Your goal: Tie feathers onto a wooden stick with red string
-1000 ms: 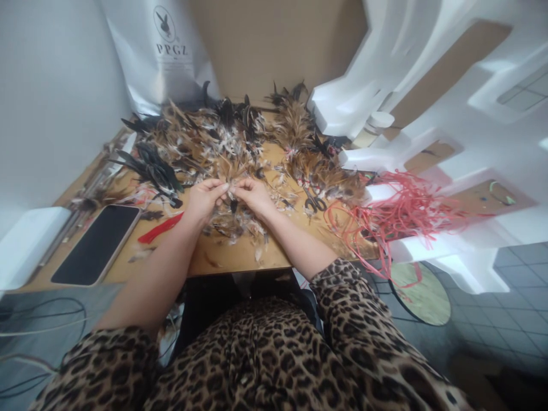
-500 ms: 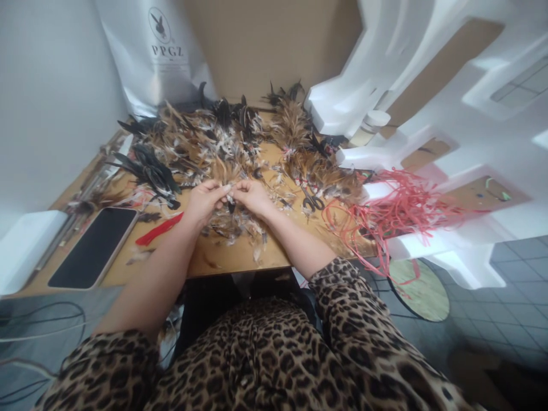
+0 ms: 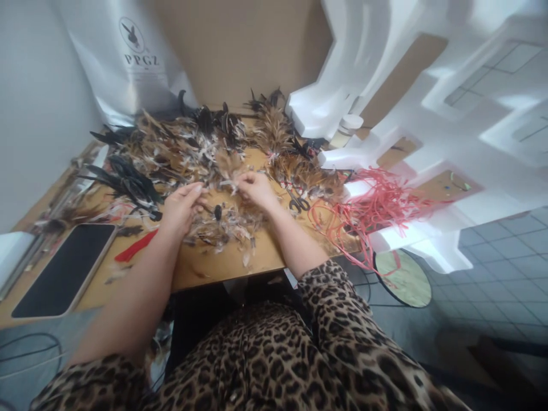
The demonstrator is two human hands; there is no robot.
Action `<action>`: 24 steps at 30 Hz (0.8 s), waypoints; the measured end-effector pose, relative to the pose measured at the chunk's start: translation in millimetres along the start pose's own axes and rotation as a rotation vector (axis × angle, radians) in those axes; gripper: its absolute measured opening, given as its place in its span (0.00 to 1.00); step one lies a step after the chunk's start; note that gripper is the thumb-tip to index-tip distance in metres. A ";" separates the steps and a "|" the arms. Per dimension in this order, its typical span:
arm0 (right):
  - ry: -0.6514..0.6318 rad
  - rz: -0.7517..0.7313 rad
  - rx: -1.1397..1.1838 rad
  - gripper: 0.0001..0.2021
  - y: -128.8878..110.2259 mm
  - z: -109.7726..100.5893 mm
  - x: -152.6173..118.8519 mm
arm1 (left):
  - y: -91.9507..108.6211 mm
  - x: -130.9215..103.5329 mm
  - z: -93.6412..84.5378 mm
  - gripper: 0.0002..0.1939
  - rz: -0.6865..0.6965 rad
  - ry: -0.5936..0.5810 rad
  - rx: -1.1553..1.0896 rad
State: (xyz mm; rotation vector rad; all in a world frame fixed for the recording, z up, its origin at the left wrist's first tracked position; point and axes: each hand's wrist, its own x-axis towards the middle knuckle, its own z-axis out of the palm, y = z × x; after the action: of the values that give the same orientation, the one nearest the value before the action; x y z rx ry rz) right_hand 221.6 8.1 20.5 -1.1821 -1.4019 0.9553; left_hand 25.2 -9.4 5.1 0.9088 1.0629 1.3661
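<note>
Brown and white feathers show above the fingertips of my right hand, which pinches them at their pale lower end. To the left, my left hand is closed, thumb against the fingers; whatever it holds is too small to name. A small dark feather lies between the hands. Loose brown and grey feathers are scattered just below. Beyond my hands spreads a big pile of brown feathers, and a black feather bunch rests left of my left hand.
A phone and a red strip are on the wooden table at the left. Black scissors, tangled red strings, a white-capped jar and white foam are on the right. A silver bag stands behind.
My hands have moved apart, the feathers staying with my right hand. The view has shifted, so most table items appear farther left.
</note>
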 end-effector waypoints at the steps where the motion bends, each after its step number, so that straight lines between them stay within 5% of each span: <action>1: 0.066 0.021 0.038 0.06 -1.3 -14.4 3.2 | 1.0 0.4 -1.4 0.16 0.008 0.015 -0.007; 6: 0.330 0.143 0.133 0.10 6.8 -84.0 4.4 | 1.0 2.2 -5.1 0.15 0.010 0.010 -0.012; 10: 0.471 0.230 0.040 0.08 26.0 -115.2 -6.2 | 0.5 1.3 -3.4 0.14 0.003 -0.010 0.009; 14: 0.556 0.270 -0.241 0.09 41.5 -126.2 -12.7 | 0.6 1.6 -3.2 0.13 0.001 -0.002 0.027; 24: 0.496 0.332 -0.929 0.12 40.8 -125.9 -15.4 | -1.6 8.6 -12.5 0.12 0.058 0.064 -0.024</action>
State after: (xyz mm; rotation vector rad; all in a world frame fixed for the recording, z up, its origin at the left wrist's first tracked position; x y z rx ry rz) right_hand 352.4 -3.8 -1.8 -2.2088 -1.2600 0.1217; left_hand 13.1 -2.0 -0.6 0.8900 1.0731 1.4616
